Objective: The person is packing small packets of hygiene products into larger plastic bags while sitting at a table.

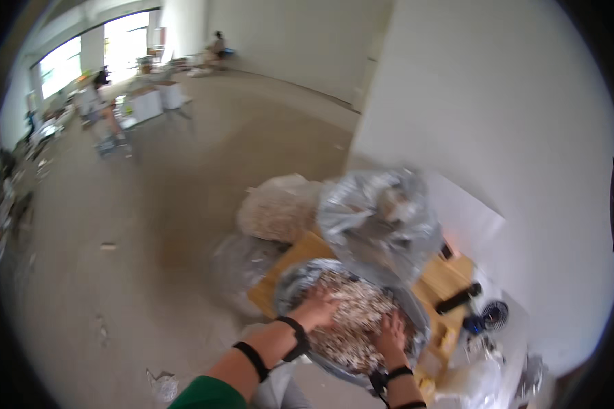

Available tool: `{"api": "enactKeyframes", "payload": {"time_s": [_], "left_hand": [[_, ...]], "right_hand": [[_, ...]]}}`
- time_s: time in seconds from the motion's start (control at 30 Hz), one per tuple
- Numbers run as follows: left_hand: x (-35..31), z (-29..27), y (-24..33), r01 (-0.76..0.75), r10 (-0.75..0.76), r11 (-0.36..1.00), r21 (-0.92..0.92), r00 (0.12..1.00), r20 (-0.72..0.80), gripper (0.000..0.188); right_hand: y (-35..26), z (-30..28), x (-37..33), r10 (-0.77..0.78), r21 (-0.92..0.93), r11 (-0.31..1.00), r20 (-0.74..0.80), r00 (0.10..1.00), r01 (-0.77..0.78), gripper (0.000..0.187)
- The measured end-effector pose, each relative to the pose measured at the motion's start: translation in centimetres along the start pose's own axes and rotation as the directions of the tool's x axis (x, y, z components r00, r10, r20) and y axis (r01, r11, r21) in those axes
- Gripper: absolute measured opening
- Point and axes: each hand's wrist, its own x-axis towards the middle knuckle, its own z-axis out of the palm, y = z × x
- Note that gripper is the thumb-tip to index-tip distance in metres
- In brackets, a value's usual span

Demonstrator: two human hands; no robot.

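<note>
A wide grey basin in front of me holds a heap of small whitish and brown pieces, too small to name. On the left part of the heap lies my left hand, its fingers stretched out and somewhat blurred. My right hand rests on the right side of the pieces, fingers apart and pointing away from me. Neither hand is seen gripping anything. Just behind the basin stands a large silvery plastic bag, its top open.
A clear bag of pale pieces sits behind to the left. Right of the basin are a wooden board, a dark cylinder and a small fan. A white wall rises at right. People and white boxes are far off.
</note>
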Motion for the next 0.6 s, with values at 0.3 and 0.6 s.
{"api": "enactKeyframes", "payload": {"time_s": [0.3,0.6], "left_hand": [[0.3,0.4,1.2,0.079,-0.072,0.996,-0.049,0.989,0.127,0.085],[1.1,-0.2,0.3,0.062,-0.069,0.997,0.042,0.978,0.195,0.081]], "right_hand": [[2.1,-2.4,0.0,-0.069,0.098,0.994,0.167,0.984,0.053,0.076],[-3.3,-9.0,9.7,-0.286,0.273,0.920,-0.019,0.958,0.280,0.020]]}}
